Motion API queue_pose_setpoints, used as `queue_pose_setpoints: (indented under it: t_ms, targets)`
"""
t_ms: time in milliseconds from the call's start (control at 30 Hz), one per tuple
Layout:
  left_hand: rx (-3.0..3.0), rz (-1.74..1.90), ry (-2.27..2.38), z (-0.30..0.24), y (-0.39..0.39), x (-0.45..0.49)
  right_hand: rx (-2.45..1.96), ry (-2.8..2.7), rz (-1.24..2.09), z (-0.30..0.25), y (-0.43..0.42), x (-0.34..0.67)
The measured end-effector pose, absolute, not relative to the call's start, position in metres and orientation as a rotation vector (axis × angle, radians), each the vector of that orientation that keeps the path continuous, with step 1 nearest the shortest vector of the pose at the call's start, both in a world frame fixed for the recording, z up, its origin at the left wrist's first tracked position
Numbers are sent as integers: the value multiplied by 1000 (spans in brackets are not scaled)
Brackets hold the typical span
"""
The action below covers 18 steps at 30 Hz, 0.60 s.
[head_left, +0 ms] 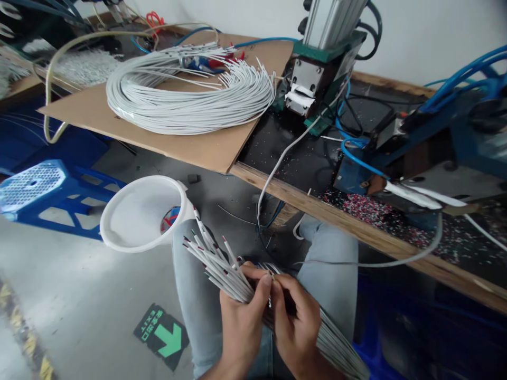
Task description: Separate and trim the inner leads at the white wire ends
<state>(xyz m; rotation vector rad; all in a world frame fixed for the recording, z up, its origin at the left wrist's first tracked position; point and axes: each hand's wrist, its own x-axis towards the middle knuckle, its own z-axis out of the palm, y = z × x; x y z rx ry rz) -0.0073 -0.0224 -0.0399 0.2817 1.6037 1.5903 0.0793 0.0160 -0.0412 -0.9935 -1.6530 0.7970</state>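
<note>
Left hand [241, 322]: wrapping round the grey-white cable bundle [222, 269], gripping it just below the fanned ends, lower centre of the frame.
Right hand [297, 314]: meeting the left thumb, thumb and forefinger pinching what is looking like a wire end [271, 274]; the fingers are hiding most of it.
Cable bundle: lying across the jeans [194, 306], tips pointing up toward the centre, tails running off at lower right.
Bared ends [224, 239]: many are showing dark or reddish cores past the white sheath, so that stage is looking done for these; how many are remaining, the view isn't telling.
Cable coil [190, 113]: resting on the cardboard sheet [209, 155], upper centre, sitting apart from both hands.
Bench: a pneumatic press [335, 24] is standing at top right of centre; coloured scraps [364, 208] are littering the right side.
Floor: the white bucket [130, 203] is sitting left of centre, the blue plastic stool [34, 182] standing beside it.
</note>
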Motion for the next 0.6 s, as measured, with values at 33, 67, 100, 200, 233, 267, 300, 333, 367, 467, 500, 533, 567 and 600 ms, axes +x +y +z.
queue_pose_setpoints:
  t_ms: [33,67,100,200,233,267,300,333,367,467,500,533,567,600]
  targets:
    - [296,1596,1568,-40,-22,-8,-991,-1662,795,-42,17,80]
    - [304,1603,1541,-40,-21,-8,-988,-1669,796,-43,17,81]
    - [310,1611,1521,-39,-19,-8,-984,-1678,795,-44,18,82]
    - [332,1620,1493,-35,-15,-9,-986,-1691,766,-44,20,85]
    - [342,1620,1501,-33,-13,-9,-989,-1692,758,-43,21,85]
    - [354,1619,1512,-31,-12,-9,-994,-1692,754,-43,21,84]
    - [368,1613,1525,-29,-11,-9,-998,-1688,751,-42,21,84]
    - [382,1609,1533,-28,-11,-9,-999,-1684,755,-42,21,83]
    - [387,1607,1532,-28,-11,-10,-996,-1681,758,-41,21,82]
    - [372,1619,1494,-27,-11,-10,-965,-1685,777,-41,22,82]
    - [362,1624,1483,-27,-12,-11,-948,-1702,805,-41,24,85]
    - [342,1627,1461,-27,-12,-11,-934,-1727,846,-42,26,88]
    - [315,1628,1426,-27,-12,-11,-917,-1759,894,-43,29,94]
    - [288,1629,1377,-28,-11,-10,-892,-1798,943,-44,32,100]
